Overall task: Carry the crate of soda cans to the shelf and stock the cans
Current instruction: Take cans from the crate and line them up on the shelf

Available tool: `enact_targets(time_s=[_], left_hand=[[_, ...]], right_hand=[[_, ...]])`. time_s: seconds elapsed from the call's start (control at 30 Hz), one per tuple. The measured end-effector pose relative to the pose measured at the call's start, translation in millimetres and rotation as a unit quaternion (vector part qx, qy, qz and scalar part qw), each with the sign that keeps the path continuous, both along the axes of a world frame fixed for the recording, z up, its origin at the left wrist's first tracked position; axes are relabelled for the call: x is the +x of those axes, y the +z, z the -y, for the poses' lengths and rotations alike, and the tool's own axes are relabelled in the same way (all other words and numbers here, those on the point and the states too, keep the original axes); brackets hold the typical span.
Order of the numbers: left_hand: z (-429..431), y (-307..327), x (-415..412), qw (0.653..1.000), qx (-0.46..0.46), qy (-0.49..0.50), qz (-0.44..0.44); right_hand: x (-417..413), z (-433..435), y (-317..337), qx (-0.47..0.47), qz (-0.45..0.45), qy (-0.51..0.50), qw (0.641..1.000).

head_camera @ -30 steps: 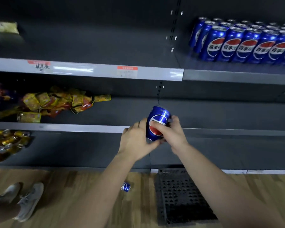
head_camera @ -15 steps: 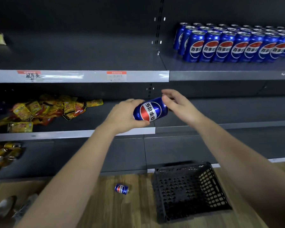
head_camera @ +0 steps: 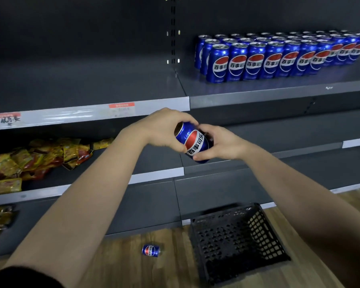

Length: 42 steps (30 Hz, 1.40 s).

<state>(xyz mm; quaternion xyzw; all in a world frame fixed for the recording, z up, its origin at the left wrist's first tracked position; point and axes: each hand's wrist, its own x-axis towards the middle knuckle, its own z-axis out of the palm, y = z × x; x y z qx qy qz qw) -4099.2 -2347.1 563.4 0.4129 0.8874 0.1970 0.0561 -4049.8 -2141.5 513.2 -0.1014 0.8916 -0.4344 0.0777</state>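
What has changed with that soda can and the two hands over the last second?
The held can was turned: nearly upright, then sideways, now tilted. The right hand opened to a fingertip touch, then gripped it again; the left hand kept its hold. Unchanged: the fallen can lies on the floor beside the black crate, and the stocked cans stand on the upper shelf.

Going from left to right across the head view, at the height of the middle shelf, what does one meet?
snack packets → left hand → soda can, gripped by both hands → right hand
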Motion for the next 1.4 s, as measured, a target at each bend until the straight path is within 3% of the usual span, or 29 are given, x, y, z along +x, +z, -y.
enact_targets(time_s=[0.27,0.53,0.73,1.03,1.4], left_hand=[[-90.9,-0.5,-20.4,0.997,0.045,0.002,-0.056],[-231.2,-6.8,-26.2,0.986,0.104,0.077,-0.105],[-331.3,-3.0,-27.8,0.967,0.058,0.168,-0.182],[-427.8,-6.6,-41.8,0.952,0.009,0.24,-0.191],[-455.9,1.9,-54.0,0.936,-0.02,0.29,-0.2]], right_hand=[[3.7,-81.2,-21.4,-0.102,-0.041,-0.141,0.984],[-5.8,-226.5,-5.6,-0.102,-0.085,-0.225,0.965],[-16.5,-340.6,18.6,-0.115,-0.116,-0.278,0.946],[-54.8,-484.1,58.5,-0.124,-0.163,-0.348,0.915],[-114.3,-545.2,65.9,-0.133,-0.137,-0.351,0.917]])
